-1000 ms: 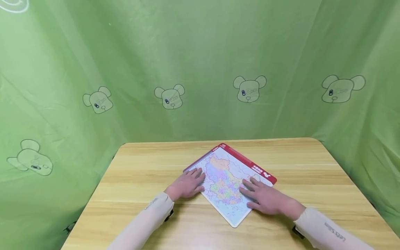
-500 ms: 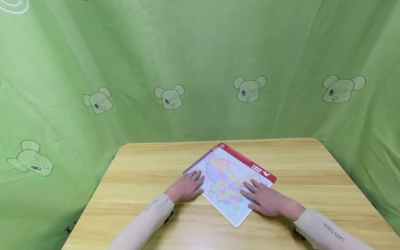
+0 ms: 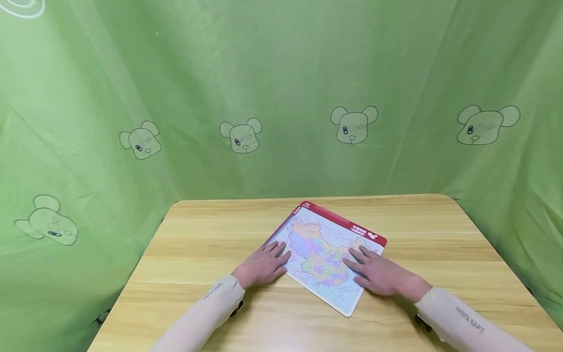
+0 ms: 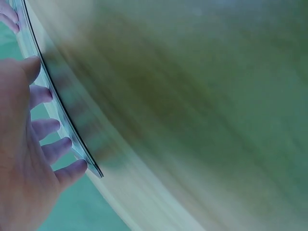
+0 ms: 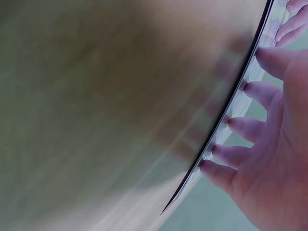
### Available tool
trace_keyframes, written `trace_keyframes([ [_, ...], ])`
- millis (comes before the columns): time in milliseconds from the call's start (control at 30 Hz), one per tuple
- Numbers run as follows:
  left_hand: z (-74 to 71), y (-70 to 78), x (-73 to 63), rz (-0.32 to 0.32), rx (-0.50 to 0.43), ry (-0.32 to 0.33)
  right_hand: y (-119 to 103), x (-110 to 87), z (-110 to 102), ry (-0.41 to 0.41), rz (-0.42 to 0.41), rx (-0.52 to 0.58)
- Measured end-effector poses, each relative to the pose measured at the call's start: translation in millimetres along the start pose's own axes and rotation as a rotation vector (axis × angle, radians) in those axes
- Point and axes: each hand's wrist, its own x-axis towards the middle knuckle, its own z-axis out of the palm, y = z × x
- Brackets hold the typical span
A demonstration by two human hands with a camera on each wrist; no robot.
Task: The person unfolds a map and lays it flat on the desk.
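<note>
A thin map board (image 3: 323, 254), with a red strip along its far edge and pastel regions printed on pale blue, lies at a slant on the wooden table. My left hand (image 3: 263, 264) rests its spread fingers on the board's left side. On the right side, the fingertips of my right hand (image 3: 381, 274) press on its surface. From the left wrist, the board (image 4: 66, 108) shows nearly edge-on beneath the fingertips of the left hand (image 4: 24, 144). The right wrist view likewise has the right hand (image 5: 269, 144) touching the board (image 5: 222, 115) from above. Its left corner is partly covered.
The wooden table (image 3: 211, 220) has rounded far corners. A green curtain (image 3: 290, 171) printed with bear heads hangs behind it and at both sides. Pale sleeves cover both forearms, and dark wrist devices show below them.
The map board has turned counterclockwise: its near corner has swung right and its right corner has moved away from me. My right hand has shifted slightly up with it; the left has barely moved.
</note>
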Motion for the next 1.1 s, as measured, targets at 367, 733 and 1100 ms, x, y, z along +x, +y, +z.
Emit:
trace_keyframes([
  [367,0.5,4.5,-5.2,0.013,-0.012,-0.005,13.0,6.5,2.4,0.022,0.0,-0.027],
  [733,-0.4,16.3,-12.0,0.058,0.058,0.016,20.4,12.6,-2.6,0.052,-0.023,-0.025],
  [1100,1.2,30.6,-15.9,0.124,0.144,0.041,27.1,21.8,-5.4,0.005,0.007,-0.053],
])
